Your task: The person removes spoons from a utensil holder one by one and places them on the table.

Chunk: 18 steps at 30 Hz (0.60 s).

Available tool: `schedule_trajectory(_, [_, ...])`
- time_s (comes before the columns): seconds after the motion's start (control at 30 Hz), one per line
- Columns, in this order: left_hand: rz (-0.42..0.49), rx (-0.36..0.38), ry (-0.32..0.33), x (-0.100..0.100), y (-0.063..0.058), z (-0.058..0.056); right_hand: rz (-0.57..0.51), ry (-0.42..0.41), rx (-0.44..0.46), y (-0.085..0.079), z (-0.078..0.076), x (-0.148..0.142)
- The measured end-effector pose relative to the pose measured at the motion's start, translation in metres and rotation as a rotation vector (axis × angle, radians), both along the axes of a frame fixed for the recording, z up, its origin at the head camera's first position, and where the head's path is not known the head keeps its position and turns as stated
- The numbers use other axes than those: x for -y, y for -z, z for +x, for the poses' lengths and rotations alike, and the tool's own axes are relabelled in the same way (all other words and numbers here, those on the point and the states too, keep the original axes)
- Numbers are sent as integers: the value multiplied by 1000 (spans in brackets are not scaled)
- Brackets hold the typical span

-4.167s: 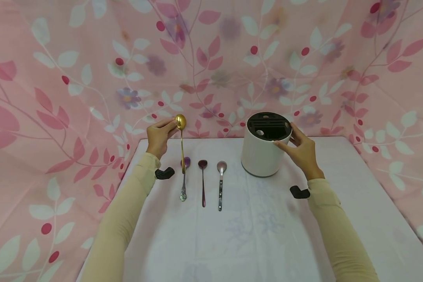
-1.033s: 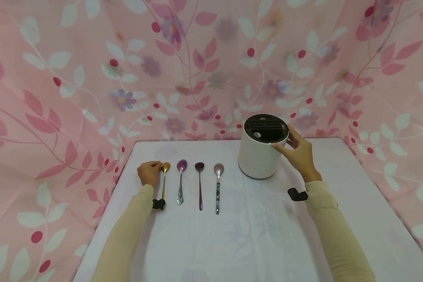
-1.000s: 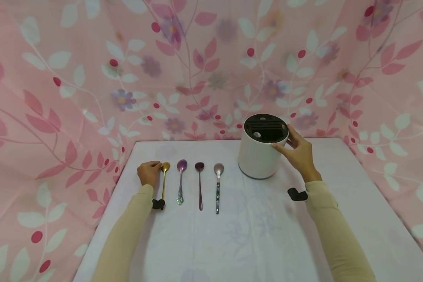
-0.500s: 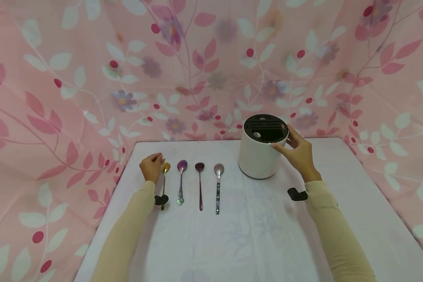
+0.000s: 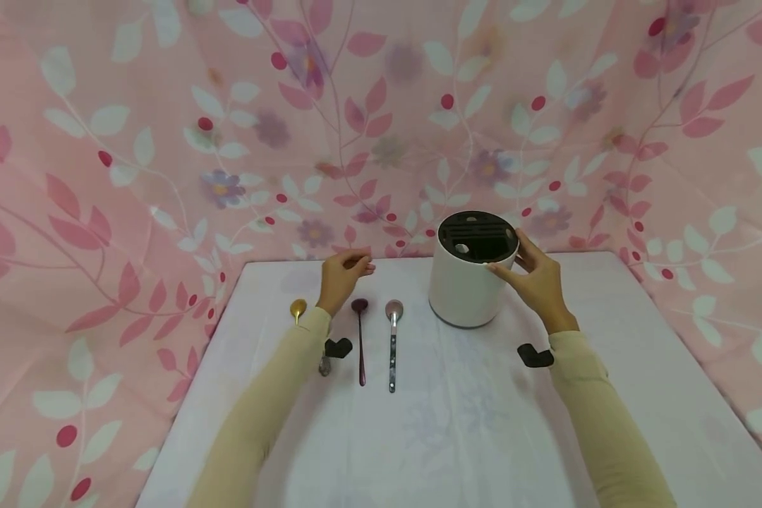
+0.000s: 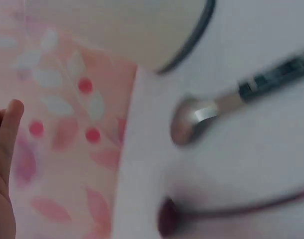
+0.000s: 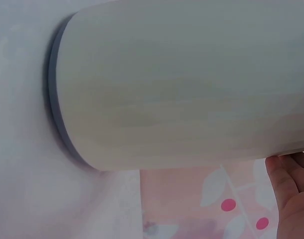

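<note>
My left hand [image 5: 344, 281] is over the row of spoons, fingers loosely bent and holding nothing. Below its wrist, the sleeve hides the purple spoon except for its ornate handle end [image 5: 324, 365]. The gold spoon [image 5: 298, 308] lies farther left, its handle covered by the forearm. A dark red spoon [image 5: 361, 339] and a spoon with a dark riveted handle [image 5: 393, 346] lie to the right of the hand. My right hand [image 5: 538, 286] grips the top edge of a white round utensil holder [image 5: 463, 293] with a black slotted top [image 5: 479, 236]. The holder stands upright.
A white cloth covers the table [image 5: 432, 437]. Behind it and at both sides hangs a pink curtain [image 5: 381, 127] printed with leaves and flowers. Small black devices sit at both wrists.
Over the last seconds my left hand laid the gold spoon at the left end of the row and let go. It has since risen and moved right. The right hand stays on the utensil holder.
</note>
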<state>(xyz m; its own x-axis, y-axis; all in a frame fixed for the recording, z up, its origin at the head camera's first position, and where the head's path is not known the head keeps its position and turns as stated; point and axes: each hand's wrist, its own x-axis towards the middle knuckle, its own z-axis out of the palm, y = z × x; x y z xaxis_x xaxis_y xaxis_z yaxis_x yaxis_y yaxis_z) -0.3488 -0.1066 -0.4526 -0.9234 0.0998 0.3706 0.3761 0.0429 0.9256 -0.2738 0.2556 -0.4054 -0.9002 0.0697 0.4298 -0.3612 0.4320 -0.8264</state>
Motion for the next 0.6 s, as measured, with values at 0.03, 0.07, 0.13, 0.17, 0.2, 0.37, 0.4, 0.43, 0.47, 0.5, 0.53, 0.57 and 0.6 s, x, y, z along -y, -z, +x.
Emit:
schedule_trajectory(0.03, [-24,-17,26,-10,-4,-2,0,3,1,1,0,0])
schedule_trajectory(0.07, [-49,-31,44,-20,-10,-3,-3,3,1,1,-1,0])
schedule_trajectory(0.13, [-123,-68,60,-42,-25,-3,-2,4,-3,2,-1,0])
schedule_trajectory(0.17, [-159,-91,67,-52,-32,-3,-4,2,-5,2,-1,0])
schedule_trajectory(0.2, [-198,-111,72,-63,-39,-4,-10,-4,-9,2,-1,0])
schedule_trajectory(0.37, [-342,-198,148,-104,-71,-3,-22,-15,-13,1,-2,3])
schedule_trajectory(0.4, [-376,-211,162,-111,-76,-3,-22,-14,-10,0,-2,3])
schedule_trajectory(0.43, [-406,-217,177,-116,-79,-3,-19,-13,-8,0,-2,4])
schedule_trajectory(0.47, [-443,-221,186,-121,-82,-3,-15,-14,-5,-1,-3,5])
schedule_trajectory(0.5, [-492,-229,183,-125,-84,-4,-12,-15,-3,-1,-2,5])
schedule_trajectory(0.53, [-540,-236,180,-129,-86,-4,-11,-18,-3,-1,-2,6])
schedule_trajectory(0.57, [-590,-235,175,-132,-88,-4,-7,-18,-4,-1,-2,7])
schedule_trajectory(0.6, [-641,-242,172,-135,-90,-4,-4,-18,-7,-1,-2,7])
